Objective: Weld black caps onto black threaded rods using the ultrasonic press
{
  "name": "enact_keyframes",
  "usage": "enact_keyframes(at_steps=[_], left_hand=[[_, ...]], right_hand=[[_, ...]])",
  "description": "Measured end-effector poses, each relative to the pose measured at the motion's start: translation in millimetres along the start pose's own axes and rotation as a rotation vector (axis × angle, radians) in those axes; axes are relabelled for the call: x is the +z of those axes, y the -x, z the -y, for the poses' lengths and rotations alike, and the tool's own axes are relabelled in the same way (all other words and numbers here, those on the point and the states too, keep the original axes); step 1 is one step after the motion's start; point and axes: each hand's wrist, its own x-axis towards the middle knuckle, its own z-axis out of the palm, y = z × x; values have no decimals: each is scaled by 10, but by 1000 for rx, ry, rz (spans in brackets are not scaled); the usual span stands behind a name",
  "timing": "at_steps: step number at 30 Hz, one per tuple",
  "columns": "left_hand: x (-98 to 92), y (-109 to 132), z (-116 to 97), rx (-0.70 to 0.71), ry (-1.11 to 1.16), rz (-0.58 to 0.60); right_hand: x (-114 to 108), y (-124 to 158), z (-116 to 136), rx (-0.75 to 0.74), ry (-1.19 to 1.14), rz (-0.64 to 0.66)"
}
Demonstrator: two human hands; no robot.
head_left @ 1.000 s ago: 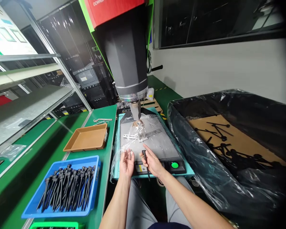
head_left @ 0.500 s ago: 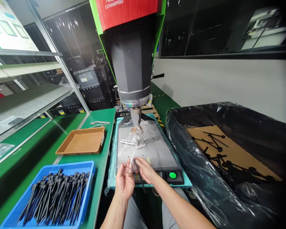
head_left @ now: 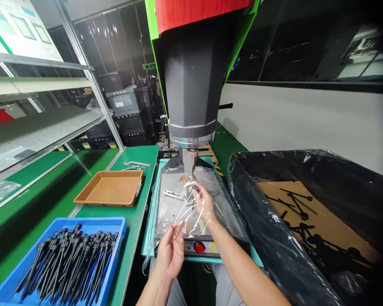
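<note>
My right hand (head_left: 206,205) is closed around a small black-headed part (head_left: 195,188) and holds it at the metal fixture (head_left: 189,180), just below the press machine's steel tip (head_left: 189,162). Most of the part is hidden by my fingers and glare. Lower and to the left, my left hand (head_left: 171,250) pinches clear plastic film (head_left: 182,212), whose shiny streaks run up toward my right hand. The fixture stands on the grey machine base (head_left: 169,212), with a slotted metal bar (head_left: 173,194) at its left.
A blue tray (head_left: 123,229) of black stemmed parts (head_left: 70,259) and a brown tray (head_left: 107,189) sit on the green bench at left, with wrenches (head_left: 136,164) behind. At right is a black-lined bin (head_left: 258,212) with more parts on cardboard (head_left: 325,216). A red button (head_left: 199,247) fronts the base.
My right hand has moved up and forward to the fixture, carrying the black part. My left hand stays low, apart from it. The view has shifted, and a red button shows at the base's front.
</note>
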Motion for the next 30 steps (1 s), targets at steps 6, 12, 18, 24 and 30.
enact_keyframes(at_steps=[6,12,18,24,30], left_hand=[[101,-46,43,-13,18,-20],[136,-106,37,-6,27,-49],[66,-176,29,-9,27,-51],[5,-226,28,-21,14,-67],[-34,-265,20,-15,21,-78]], right_hand=[[1,-216,44,-161,132,-99],[95,-415,-13,-71,79,-85],[184,-568,-118,148,-85,-21],[130,-622,-177,214,-376,112],[120,-649,-174,178,-246,95]])
